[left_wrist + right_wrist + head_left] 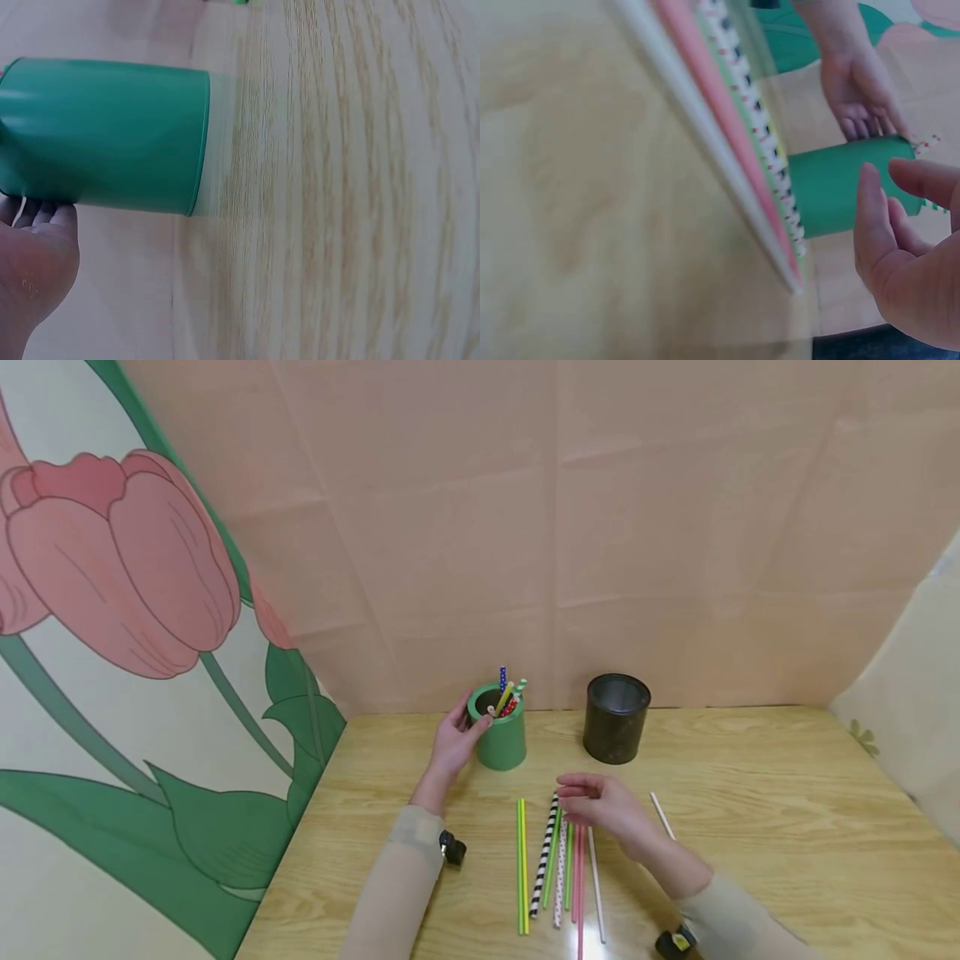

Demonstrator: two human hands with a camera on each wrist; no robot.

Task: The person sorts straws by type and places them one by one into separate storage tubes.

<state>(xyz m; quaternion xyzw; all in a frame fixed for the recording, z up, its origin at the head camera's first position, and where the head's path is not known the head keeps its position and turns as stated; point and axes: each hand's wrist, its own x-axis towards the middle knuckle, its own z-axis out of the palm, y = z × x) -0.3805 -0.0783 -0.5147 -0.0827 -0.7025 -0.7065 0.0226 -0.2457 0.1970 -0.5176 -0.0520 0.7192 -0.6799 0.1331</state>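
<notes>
The green cup (502, 747) is at the back of the surface (750, 793), about upright, its long axis near vertical and its mouth upward. Straws poke out of it: a blue one (503, 677) rises almost straight, while a yellow one (505, 695) leans to the right. The left hand (453, 745) curves round the cup's left side in a closed grip, thumb at the rim.

In front of the cup, loose straws lie flat, long axes running away from the person. A green straw (521, 868) and a yellow straw (525, 881) lie parallel; right of them, a black-and-white striped straw (544, 856) slants, its far end to the right. Beside it come a dotted straw (559, 877), pink straws (581, 893) and a white straw (597, 893).

The right hand (611, 814) is over their far ends, its grip loosely parted, nothing between thumb and fingers. Beyond it, the black cup (615, 727) stands mouth up, before a pinkish backdrop (637, 527).
</notes>
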